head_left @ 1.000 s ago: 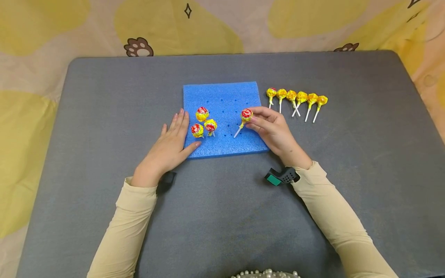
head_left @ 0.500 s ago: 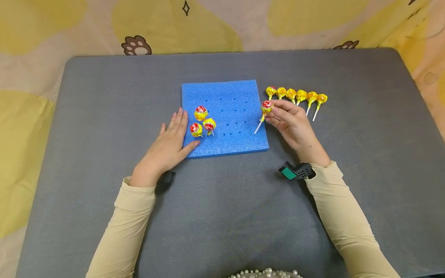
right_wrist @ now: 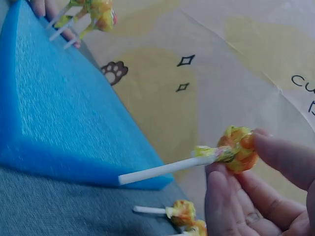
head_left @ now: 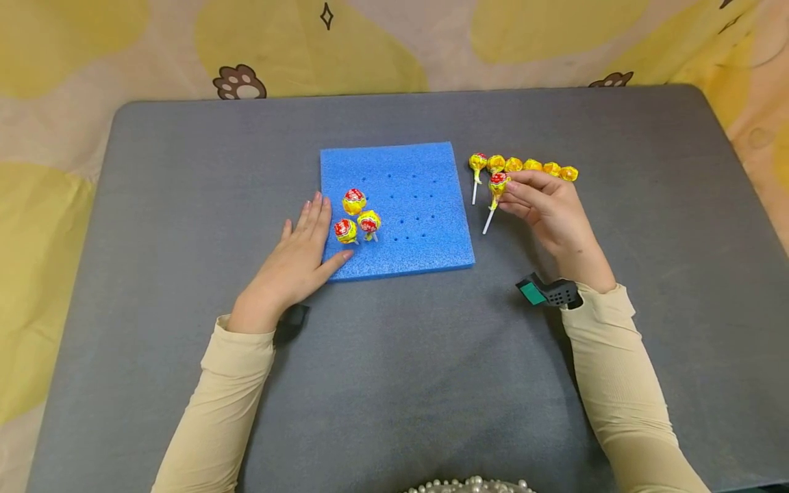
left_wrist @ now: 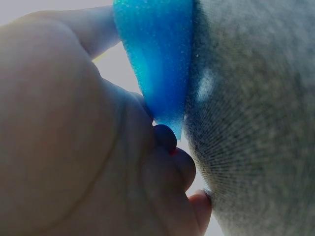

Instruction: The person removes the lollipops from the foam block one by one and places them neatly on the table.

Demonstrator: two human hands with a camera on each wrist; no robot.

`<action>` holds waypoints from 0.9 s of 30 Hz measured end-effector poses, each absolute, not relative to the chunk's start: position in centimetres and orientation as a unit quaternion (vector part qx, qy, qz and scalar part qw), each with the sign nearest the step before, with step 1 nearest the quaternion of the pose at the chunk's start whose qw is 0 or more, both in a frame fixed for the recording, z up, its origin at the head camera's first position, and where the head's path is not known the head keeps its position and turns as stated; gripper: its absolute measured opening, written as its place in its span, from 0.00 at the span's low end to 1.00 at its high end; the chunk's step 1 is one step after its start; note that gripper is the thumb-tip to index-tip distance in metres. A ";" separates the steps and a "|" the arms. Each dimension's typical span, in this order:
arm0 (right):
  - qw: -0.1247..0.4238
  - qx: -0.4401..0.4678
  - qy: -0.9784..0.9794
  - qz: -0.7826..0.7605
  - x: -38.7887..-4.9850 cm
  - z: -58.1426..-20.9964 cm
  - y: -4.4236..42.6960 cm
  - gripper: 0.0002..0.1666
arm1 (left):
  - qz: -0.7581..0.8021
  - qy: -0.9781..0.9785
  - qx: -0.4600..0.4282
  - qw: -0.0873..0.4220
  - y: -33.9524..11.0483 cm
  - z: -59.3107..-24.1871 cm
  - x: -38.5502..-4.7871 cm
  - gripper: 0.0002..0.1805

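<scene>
Right hand and its lollipop: shifted rightward from above the blue foam block to beyond its right edge; left hand, in the same place as before. Surface: grey table, far corners rounded; behind, a cream-and-yellow cloth with paw prints. Held lollipop: pinched between right thumb and fingers, stick slanting down, just in front of a row of six lollipops; well apart from the left hand, which rests on the block's left edge, fingers straight, thumb extended, no grip. Three lollipops stand in the block beside it. Right wrist view only: the wrapper's orange-and-yellow side; black lettering on the cloth
</scene>
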State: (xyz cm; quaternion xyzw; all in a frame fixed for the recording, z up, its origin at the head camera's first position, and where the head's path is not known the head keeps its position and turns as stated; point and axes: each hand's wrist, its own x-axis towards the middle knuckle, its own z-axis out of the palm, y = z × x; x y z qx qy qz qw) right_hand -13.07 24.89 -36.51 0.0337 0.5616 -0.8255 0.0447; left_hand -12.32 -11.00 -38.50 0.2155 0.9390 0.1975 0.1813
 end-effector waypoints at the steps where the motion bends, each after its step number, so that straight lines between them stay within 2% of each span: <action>1: 0.048 0.038 0.568 -0.820 -13.1 -36.5 25.0 0.07 | 0.197 0.939 0.216 0.181 -11.0 -38.5 -12.3 0.48; 10: 0.096 0.064 0.645 -0.755 -13.1 -36.3 25.9 0.07 | 0.200 0.939 0.216 0.178 -11.0 -38.6 -12.3 0.48; 15: 0.131 0.069 0.716 -0.682 -13.3 -36.7 26.1 0.04 | 0.200 0.939 0.214 0.180 -11.0 -38.6 -12.3 0.48; 20: 0.146 0.078 0.753 -0.637 -13.5 -37.3 25.9 0.04 | 0.200 0.939 0.214 0.182 -11.0 -38.5 -12.3 0.48; 27: 0.148 0.104 0.740 -0.647 -13.6 -37.6 25.7 0.04 | 0.200 0.939 0.215 0.180 -11.0 -38.5 -12.3 0.48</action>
